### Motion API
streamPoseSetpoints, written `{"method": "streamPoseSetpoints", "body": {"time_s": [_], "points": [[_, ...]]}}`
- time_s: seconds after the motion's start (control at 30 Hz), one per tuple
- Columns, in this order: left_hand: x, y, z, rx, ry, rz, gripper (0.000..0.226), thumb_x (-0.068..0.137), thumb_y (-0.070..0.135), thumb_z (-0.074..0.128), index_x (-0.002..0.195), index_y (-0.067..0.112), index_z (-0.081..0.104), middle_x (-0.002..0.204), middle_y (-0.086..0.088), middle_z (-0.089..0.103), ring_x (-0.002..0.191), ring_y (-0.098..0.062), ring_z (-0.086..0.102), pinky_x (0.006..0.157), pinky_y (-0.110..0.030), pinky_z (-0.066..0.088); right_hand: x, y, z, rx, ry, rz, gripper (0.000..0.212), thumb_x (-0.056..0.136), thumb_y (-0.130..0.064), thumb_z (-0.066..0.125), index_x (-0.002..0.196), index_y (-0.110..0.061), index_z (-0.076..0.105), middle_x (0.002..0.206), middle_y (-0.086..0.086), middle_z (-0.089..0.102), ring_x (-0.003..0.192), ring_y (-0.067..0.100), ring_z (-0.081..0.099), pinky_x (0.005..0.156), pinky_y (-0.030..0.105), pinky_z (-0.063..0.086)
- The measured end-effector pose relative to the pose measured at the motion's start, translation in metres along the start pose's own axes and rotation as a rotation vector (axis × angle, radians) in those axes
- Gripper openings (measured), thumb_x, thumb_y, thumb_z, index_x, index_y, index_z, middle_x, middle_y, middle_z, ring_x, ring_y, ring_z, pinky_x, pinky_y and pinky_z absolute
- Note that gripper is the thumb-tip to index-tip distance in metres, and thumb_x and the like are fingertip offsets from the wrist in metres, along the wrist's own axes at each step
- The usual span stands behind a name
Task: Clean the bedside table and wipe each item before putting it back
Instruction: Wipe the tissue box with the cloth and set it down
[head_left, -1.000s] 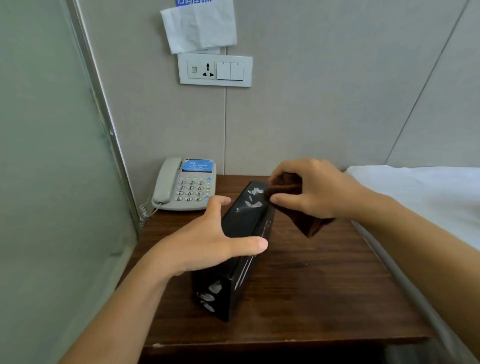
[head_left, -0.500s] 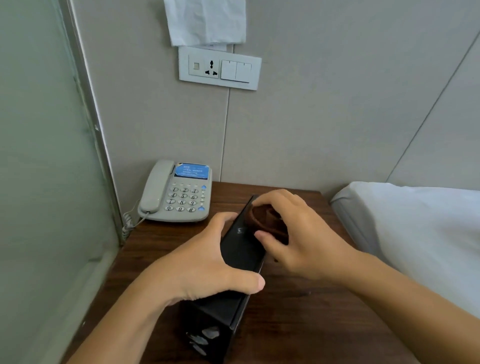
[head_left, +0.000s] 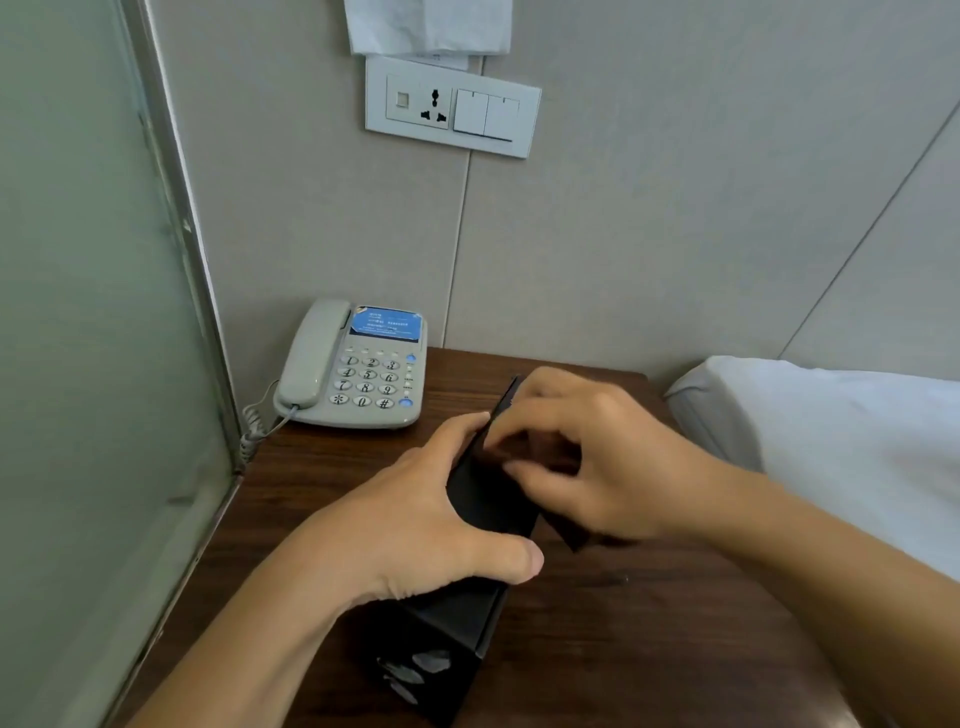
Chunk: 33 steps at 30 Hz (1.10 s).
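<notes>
While the left hand (head_left: 415, 525) grips the black box (head_left: 483, 499), the right hand (head_left: 597, 457) pinches a brown cloth (head_left: 571, 535)
Hard wiping may tip the box rightwards off the bedside table (head_left: 649, 623)

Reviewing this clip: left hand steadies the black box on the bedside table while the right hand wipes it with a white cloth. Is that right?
Not quite: the head view shows the cloth in the right hand is dark brown, not white. The rest holds: the left hand steadies the black box on the bedside table.
</notes>
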<state>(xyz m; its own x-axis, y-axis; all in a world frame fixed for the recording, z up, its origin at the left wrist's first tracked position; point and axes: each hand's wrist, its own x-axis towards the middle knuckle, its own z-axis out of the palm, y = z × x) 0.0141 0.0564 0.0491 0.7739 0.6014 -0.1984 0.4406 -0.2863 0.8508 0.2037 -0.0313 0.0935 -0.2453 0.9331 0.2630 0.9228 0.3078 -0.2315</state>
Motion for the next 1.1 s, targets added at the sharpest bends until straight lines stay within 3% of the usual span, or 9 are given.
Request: {"method": "streamPoseSetpoints", "body": {"time_s": [0.13,0.3,0.47,0.63,0.73,0.83,1.0,1.1], "points": [[-0.003,0.003,-0.001,-0.019,-0.008,-0.018,0.11,0.045,0.063,0.089,0.134,0.074,0.024,0.125,0.023,0.058,0.106,-0.006,0.067,0.092,-0.036,0.058,0.023,0.032,-0.005,-0.127,0.115,0.229,0.02,0.091,-0.028,0.07,0.111,-0.029,0.072,0.096,-0.001,0.054,0.086,0.016,0.057,0.085,0.038,0.05],[-0.003,0.002,0.0,-0.018,-0.004,0.003,0.101,0.047,0.061,0.088,0.13,0.072,0.031,0.124,0.026,0.061,0.106,-0.001,0.066,0.096,-0.037,0.057,0.017,-0.011,0.003,-0.075,-0.032,0.062,0.019,0.09,-0.032,0.071,0.11,-0.031,0.07,0.09,-0.012,0.046,0.076,0.006,0.051,0.067,0.016,0.041],[-0.002,0.003,-0.001,-0.028,-0.014,-0.018,0.107,0.049,0.061,0.09,0.133,0.073,0.025,0.124,0.026,0.057,0.105,-0.003,0.066,0.093,-0.034,0.058,0.038,0.019,-0.008,-0.212,0.03,0.219,0.019,0.093,-0.035,0.067,0.11,-0.028,0.07,0.091,-0.009,0.045,0.086,0.018,0.059,0.071,0.027,0.044],[-0.001,0.001,0.0,-0.024,0.003,-0.004,0.089,0.052,0.052,0.092,0.123,0.062,0.04,0.111,0.023,0.067,0.096,0.004,0.068,0.092,-0.034,0.058,0.014,-0.027,0.003,-0.131,-0.073,0.035,0.019,0.086,-0.034,0.068,0.105,-0.032,0.068,0.088,-0.009,0.043,0.069,0.014,0.051,0.059,0.032,0.044],[-0.002,0.002,0.0,-0.019,-0.007,-0.018,0.096,0.056,0.052,0.093,0.131,0.063,0.033,0.115,0.024,0.064,0.098,0.002,0.067,0.091,-0.03,0.057,0.024,-0.005,-0.003,-0.16,-0.017,0.13,0.019,0.087,-0.035,0.067,0.106,-0.033,0.069,0.091,-0.008,0.048,0.077,0.018,0.057,0.068,0.038,0.05],[-0.002,0.002,0.0,-0.031,-0.009,-0.021,0.107,0.048,0.06,0.09,0.134,0.068,0.029,0.122,0.024,0.061,0.105,-0.002,0.067,0.094,-0.034,0.057,0.04,0.018,-0.008,-0.238,0.046,0.26,0.019,0.089,-0.035,0.066,0.108,-0.03,0.07,0.094,-0.005,0.049,0.09,0.026,0.062,0.076,0.04,0.052],[0.0,-0.001,0.001,-0.022,0.0,-0.026,0.091,0.045,0.059,0.089,0.121,0.066,0.039,0.12,0.02,0.064,0.105,-0.005,0.068,0.094,-0.038,0.058,0.017,-0.026,-0.002,-0.101,-0.1,0.063,0.016,0.084,-0.035,0.068,0.1,-0.035,0.068,0.088,-0.01,0.047,0.076,0.014,0.055,0.065,0.034,0.048],[0.002,-0.002,0.002,0.006,0.012,-0.047,0.103,0.041,0.066,0.089,0.128,0.071,0.033,0.126,0.018,0.061,0.113,-0.011,0.064,0.097,-0.04,0.055,0.024,0.004,-0.01,-0.153,-0.018,0.163,0.019,0.085,-0.035,0.067,0.104,-0.034,0.069,0.091,-0.008,0.049,0.085,0.023,0.061,0.074,0.039,0.052]]}}
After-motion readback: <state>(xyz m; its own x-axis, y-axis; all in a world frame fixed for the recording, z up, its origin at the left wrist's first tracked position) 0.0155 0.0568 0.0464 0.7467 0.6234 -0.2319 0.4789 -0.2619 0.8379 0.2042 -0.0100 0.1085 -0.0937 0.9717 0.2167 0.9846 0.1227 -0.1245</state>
